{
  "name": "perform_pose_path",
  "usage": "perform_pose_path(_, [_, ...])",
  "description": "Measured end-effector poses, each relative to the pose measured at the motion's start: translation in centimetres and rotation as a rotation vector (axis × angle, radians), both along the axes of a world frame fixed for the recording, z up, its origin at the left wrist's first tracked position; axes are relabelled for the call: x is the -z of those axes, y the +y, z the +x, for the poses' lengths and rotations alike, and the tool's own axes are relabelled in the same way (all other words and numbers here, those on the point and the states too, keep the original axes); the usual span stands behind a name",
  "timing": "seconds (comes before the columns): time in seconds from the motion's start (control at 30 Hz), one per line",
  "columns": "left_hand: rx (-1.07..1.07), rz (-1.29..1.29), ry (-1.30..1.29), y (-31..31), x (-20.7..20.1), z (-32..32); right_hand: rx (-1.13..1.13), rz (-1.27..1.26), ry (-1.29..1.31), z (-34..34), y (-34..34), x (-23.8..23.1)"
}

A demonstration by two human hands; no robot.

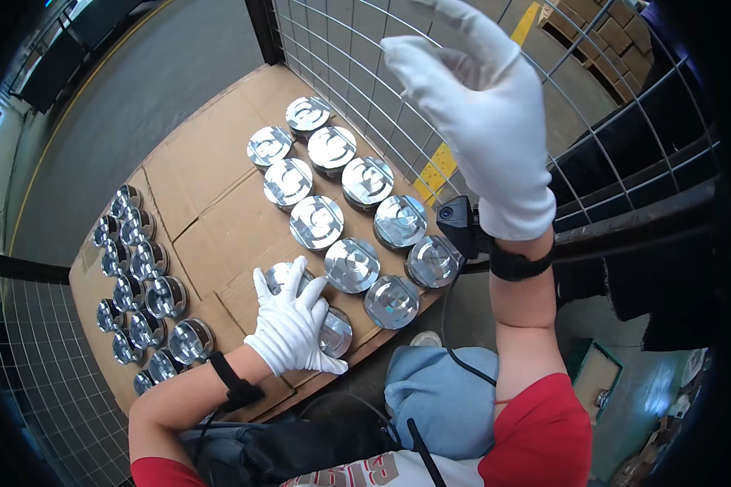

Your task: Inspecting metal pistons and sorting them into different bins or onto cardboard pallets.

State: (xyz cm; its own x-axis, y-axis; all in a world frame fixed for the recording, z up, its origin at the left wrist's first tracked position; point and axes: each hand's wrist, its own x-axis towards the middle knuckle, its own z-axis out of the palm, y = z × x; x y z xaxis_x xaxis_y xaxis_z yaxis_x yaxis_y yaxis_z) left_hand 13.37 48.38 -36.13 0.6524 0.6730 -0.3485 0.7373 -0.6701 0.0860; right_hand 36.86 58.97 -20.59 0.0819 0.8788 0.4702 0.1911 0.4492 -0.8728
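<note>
My left hand (291,329), in a white glove, lies with its fingers spread over a shiny metal piston (278,276). Another piston (335,333) sits partly hidden beside the same hand, near the thumb. My right hand (495,122), also gloved in white, is raised at the right in front of the wire mesh. Its fingers curl with a gap between them and the thumb, and I see nothing in it. Several more pistons, such as one at the near edge (391,302), stand crown up in slanting rows to the right of my left hand.
Flattened cardboard (203,243) covers the work surface. A second group of pistons (166,297) stands in rows along its left side. Wire mesh panels (357,57) border the right and lower left. A small black camera (455,213) is strapped at my right wrist. Boxes on a pallet (609,40) stand beyond.
</note>
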Motion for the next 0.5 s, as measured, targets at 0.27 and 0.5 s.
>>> perform_pose_path(0.27, [0.003, -0.009, -0.045, 0.5, 0.2, -0.4, 0.098, 0.224, -0.178, 1.2, 0.9, 2.2])
perform_pose_path(0.5, [-0.003, 0.022, -0.029, 0.3, -0.2, 0.1, 0.141, 0.005, -0.843, 0.7, 3.4, 7.9])
